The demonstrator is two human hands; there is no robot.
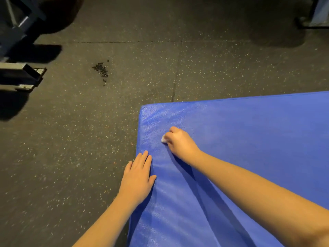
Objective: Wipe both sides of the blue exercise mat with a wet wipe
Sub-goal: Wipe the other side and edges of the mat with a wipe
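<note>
The blue exercise mat [249, 132] lies flat on the dark floor and fills the lower right of the view, its far left corner near the middle. My right hand [179, 140] grips a small white wet wipe [163, 139] and holds it against the mat near that corner; only a bit of the wipe shows past my fingers. My left hand [138, 177] rests flat with straight fingers on the mat's left edge, closer to me.
Speckled black rubber flooring [80, 139] surrounds the mat. A metal equipment frame [21, 75] stands at the far left, more gear [318, 13] sits at the top right, and a small pile of dark crumbs [101, 69] lies on the floor ahead.
</note>
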